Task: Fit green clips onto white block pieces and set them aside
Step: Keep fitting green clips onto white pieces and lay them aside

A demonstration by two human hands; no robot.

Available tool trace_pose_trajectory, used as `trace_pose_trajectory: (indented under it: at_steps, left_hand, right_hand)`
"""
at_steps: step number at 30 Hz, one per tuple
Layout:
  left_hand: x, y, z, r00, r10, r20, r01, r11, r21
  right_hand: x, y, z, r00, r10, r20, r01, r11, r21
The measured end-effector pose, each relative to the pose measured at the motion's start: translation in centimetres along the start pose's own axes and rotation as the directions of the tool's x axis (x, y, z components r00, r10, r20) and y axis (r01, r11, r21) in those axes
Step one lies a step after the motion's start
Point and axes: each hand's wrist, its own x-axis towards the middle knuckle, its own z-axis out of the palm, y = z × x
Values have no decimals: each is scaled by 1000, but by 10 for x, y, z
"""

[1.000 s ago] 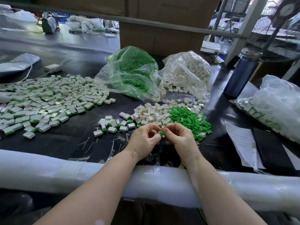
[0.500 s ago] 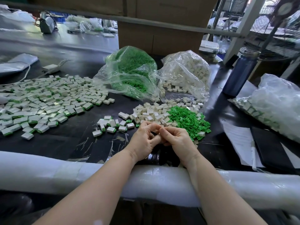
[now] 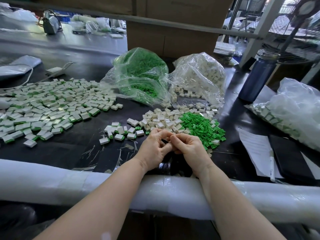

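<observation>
My left hand and my right hand meet fingertip to fingertip just above the black table, near its front edge. They pinch a small piece between them, which the fingers almost fully hide. Right behind the hands lies a pile of loose white block pieces, with a heap of green clips to its right. A small group of clipped blocks sits left of my hands. A much larger spread of clipped blocks covers the left of the table.
At the back stand a clear bag of green clips and a bag of white blocks. A blue bottle, another filled bag, papers and a black notebook are on the right. Padded wrap covers the table's front edge.
A green clip showed between my fingertips a second ago; the fingers have closed together and now hide it. Both hands stayed in the same spot.
</observation>
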Motion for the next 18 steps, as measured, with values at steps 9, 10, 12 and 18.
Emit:
trace_pose_trajectory:
  at_steps: [9, 10, 12, 18]
  left_hand:
    - [1, -3, 0, 1000, -4, 0, 4, 1000, -24]
    - [2, -3, 1, 1000, -6, 1, 7, 1000, -27]
    - [2, -3, 1, 1000, -9, 2, 9, 1000, -26]
    - [1, -2, 0, 1000, -9, 10, 9, 1000, -30]
  right_hand:
    - [0, -1, 1, 1000, 20, 3, -20, 998, 51]
    - [0, -1, 1, 1000, 24, 1, -24, 998, 50]
    - [0, -1, 0, 1000, 25, -2, -25, 999, 46]
    - [-2, -4, 1, 1000, 11, 19, -12, 998, 68]
